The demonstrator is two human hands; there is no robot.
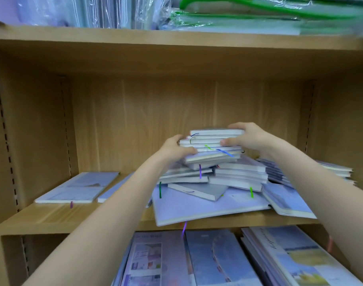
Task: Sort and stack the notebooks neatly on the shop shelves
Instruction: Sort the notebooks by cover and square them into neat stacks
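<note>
A loose heap of small notebooks (213,174) with coloured ribbon markers lies in the middle of the wooden shelf (53,219). On top of the heap sits a small stack of notebooks (213,141). My left hand (174,148) grips the stack's left side, thumb in front. My right hand (246,137) grips its right side, fingers over the top and thumb on the front edge. A large pale notebook (197,207) under the heap juts over the shelf's front edge. Two flat notebooks (79,187) lie on the shelf at the left.
More notebooks (333,170) are piled at the shelf's right end. The shelf below holds larger illustrated notebooks (217,259) lying flat. Plastic-wrapped goods (238,15) fill the shelf above. Bare shelf board shows at the front left.
</note>
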